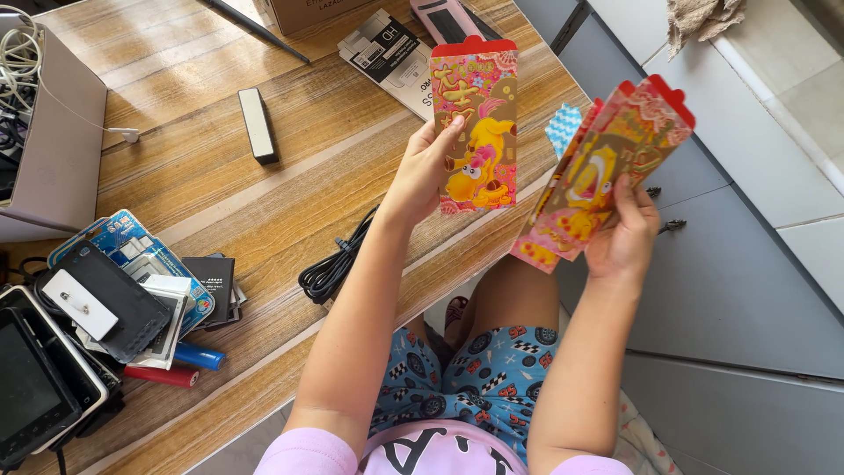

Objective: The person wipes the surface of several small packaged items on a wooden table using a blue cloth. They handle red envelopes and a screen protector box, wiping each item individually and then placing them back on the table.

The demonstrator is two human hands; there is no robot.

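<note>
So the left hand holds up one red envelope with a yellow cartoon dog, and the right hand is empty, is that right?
Not quite. The left hand does hold one red envelope with a yellow cartoon dog, but the right hand is not empty: it grips a fanned stack of similar envelopes, as the head view shows.

Red-and-gold illustrated envelope (473,123) upright beside fanned matching envelopes (607,167); black-and-white flat package (387,53) on table.
</note>
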